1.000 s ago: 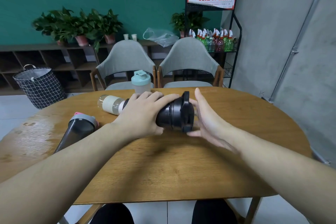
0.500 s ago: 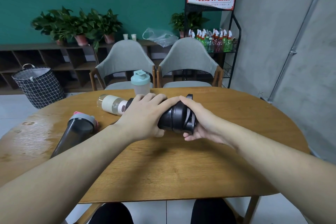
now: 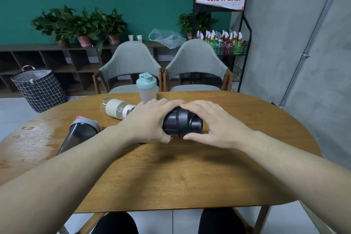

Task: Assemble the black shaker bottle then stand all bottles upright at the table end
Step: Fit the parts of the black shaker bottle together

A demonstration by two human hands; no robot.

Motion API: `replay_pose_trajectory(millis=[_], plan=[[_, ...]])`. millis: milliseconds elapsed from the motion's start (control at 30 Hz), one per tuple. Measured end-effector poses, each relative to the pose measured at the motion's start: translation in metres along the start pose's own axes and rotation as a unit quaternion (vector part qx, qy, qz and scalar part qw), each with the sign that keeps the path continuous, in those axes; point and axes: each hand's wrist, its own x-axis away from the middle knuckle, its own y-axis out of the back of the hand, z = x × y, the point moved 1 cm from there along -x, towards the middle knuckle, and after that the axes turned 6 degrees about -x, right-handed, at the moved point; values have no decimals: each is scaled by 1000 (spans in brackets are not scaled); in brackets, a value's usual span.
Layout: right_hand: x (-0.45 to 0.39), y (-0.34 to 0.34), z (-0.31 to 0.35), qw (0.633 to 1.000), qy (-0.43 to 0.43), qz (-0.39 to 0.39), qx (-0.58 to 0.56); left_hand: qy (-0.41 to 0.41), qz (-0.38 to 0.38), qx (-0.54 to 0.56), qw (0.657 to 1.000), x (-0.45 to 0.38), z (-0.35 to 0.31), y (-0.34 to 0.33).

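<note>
The black shaker bottle (image 3: 180,124) lies on its side in the middle of the wooden table (image 3: 171,176). My left hand (image 3: 150,119) grips its body and hides most of it. My right hand (image 3: 214,123) is wrapped over the black lid end on the right, fingers on top and thumb below. A frosted bottle with a mint lid (image 3: 146,89) stands upright at the far table end. A clear bottle with a cream sleeve (image 3: 116,108) lies on its side behind my left hand. A dark bottle with a grey and pink lid (image 3: 79,135) lies tilted at the left.
Two grey chairs (image 3: 131,66) stand behind the table's far edge. A checked basket (image 3: 38,89) sits on the floor at the left. A black rack with spray bottles (image 3: 224,42) stands at the back right. My knees show below the near table edge.
My right hand has gone from an open palm beside the lid to a grip over it, and has rotated further over the top. The left hand keeps hold of the body.
</note>
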Motion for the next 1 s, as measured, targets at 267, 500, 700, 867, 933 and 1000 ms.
replay_pose_trajectory(millis=[267, 500, 700, 867, 933, 1000], plan=[[-7, -10, 14, 914, -251, 20, -320, -25, -26, -59, 998, 7, -4, -3], [1, -6, 13, 961, -129, -19, -244, 23, 64, 82, 994, -7, 4, 5], [0, -14, 17, 964, -134, -37, -224, 12, 18, -29, 999, -6, -4, -1], [-5, -10, 18, 868, -261, -40, -421, -13, -33, -65, 997, -2, -11, -4], [-6, -8, 20, 827, -307, -23, -470, -18, -30, -62, 997, -3, -13, -3], [-5, -7, 20, 816, -309, -4, -488, -15, -13, -46, 999, -4, -12, 0]])
